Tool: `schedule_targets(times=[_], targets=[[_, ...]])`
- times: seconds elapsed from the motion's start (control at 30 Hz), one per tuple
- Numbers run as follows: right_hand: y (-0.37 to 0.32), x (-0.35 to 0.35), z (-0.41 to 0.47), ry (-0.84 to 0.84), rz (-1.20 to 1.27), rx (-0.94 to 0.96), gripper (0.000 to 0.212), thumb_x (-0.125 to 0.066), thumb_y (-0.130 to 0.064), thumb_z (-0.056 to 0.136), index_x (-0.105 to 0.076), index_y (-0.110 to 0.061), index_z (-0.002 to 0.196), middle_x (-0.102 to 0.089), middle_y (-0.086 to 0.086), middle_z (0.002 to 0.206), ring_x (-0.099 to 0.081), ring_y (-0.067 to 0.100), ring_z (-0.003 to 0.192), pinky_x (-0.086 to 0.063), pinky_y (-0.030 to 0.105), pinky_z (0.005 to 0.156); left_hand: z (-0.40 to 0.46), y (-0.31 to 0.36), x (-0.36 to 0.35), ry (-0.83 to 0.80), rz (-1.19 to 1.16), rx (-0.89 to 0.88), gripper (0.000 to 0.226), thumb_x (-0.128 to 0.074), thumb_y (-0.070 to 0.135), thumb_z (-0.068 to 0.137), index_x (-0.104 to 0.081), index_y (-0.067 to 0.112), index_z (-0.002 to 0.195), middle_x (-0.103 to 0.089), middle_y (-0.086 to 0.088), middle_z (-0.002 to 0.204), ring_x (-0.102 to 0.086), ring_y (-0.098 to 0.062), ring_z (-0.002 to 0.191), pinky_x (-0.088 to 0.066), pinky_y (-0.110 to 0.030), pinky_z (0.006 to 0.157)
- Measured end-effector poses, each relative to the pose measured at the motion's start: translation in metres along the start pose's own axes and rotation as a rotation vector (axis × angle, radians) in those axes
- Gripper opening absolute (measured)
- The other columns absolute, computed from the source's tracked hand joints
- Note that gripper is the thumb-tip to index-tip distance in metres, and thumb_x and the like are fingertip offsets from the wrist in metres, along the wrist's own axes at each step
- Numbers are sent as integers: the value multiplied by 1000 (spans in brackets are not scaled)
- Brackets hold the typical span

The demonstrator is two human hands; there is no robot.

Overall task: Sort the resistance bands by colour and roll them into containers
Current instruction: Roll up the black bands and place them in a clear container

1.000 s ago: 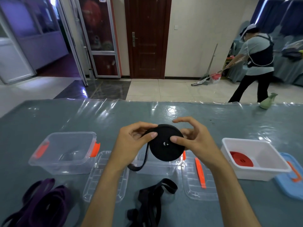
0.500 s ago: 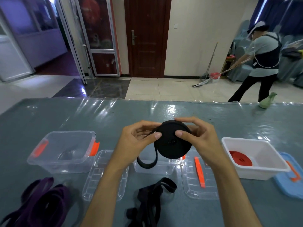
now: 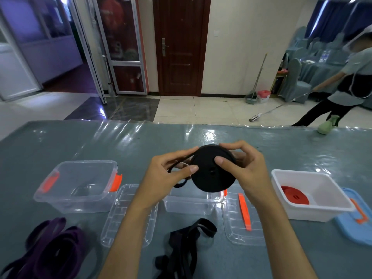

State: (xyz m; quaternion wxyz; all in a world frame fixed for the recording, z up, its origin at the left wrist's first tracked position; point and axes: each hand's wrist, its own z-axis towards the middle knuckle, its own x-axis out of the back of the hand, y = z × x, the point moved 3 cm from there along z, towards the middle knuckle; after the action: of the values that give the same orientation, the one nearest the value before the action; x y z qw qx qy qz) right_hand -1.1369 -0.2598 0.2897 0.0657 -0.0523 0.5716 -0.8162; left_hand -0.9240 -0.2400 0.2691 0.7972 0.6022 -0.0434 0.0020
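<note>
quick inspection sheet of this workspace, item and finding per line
surface: grey table under shiny clear film
job's things: black roll held above middle clear box; loose black bands; purple bands; red roll in white box; left clear box holds no band
clutter: two clear lids, blue lid, green vase
hands: left hand pinches the roll's loose tail; right hand grips the roll
cables: nothing seen
surroundings: a person mopping, brown door
</note>
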Motion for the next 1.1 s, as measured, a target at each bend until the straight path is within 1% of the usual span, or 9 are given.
schedule_targets(times=[0.1,0.23,0.37,0.47,0.6,0.77,0.83,0.97,1.1], targets=[[4,1,1,-52,10,-76,35,-84,-13,76,-56,-6,96,-77,15,85,-76,29,77,-59,33,64,-1,2,3,46,16,-11,33,-85,12,84,-80,28,111,-80,1,103,-75,-14,93,-59,-26,79],[8,-3,-1,-157,-23,-96,40,-83,-11,78,-68,-12,115,-79,16,90,-77,32,84,-60,34,74,0,-1,-2,37,28,-3,26,-88,10,81,-79,21,103,-80,1,100,-77,-19,91,-60,-28,85],[9,0,0,-36,28,-52,26,-86,-13,75,-77,-15,99,-80,12,97,-77,31,91,-60,32,78,-3,-7,-2,112,-66,-9,26,-87,11,81,-77,19,104,-79,-5,102,-78,-23,93,-61,-34,89],[11,4,2,29,62,-66,28,-85,-14,73,-75,-13,100,-80,12,96,-78,29,91,-60,30,75,-3,-11,-3,151,-132,-36,31,-87,12,79,-74,18,107,-78,-6,102,-78,-24,96,-61,-43,92],[16,4,1,67,85,-88,31,-85,-15,73,-74,-10,102,-80,13,96,-77,30,90,-60,31,74,-3,-19,-10,277,-176,-46,30,-87,3,79,-68,10,101,-75,-7,91,-75,-21,87,-62,-35,84],[25,3,1,116,100,-108,31,-85,-12,75,-74,-10,104,-80,12,95,-78,28,89,-60,30,73,-6,-35,-16,286,-220,53,16,-82,9,86,-70,4,96,-79,-5,92,-79,-30,90,-65,-42,82],[30,4,2,141,108,-118,29,-84,-7,78,-74,-10,105,-80,12,96,-78,28,90,-60,30,72,-7,-42,-17,272,-227,65,12,-79,8,89,-72,4,99,-79,-4,98,-78,-30,95,-64,-41,86],[42,7,5,194,128,-150,29,-83,-5,82,-74,-11,109,-80,13,99,-78,31,91,-61,32,72,-6,-54,-17,272,-198,41,20,-78,8,90,-80,8,109,-71,-18,112,-74,-35,103,-63,-40,89],[57,2,9,249,130,-174,27,-82,-5,83,-75,-13,108,-80,13,97,-78,32,91,-61,39,76,-4,-65,-18,401,-214,98,20,-83,10,87,-79,15,106,-77,-11,107,-78,-29,98,-63,-38,89]])
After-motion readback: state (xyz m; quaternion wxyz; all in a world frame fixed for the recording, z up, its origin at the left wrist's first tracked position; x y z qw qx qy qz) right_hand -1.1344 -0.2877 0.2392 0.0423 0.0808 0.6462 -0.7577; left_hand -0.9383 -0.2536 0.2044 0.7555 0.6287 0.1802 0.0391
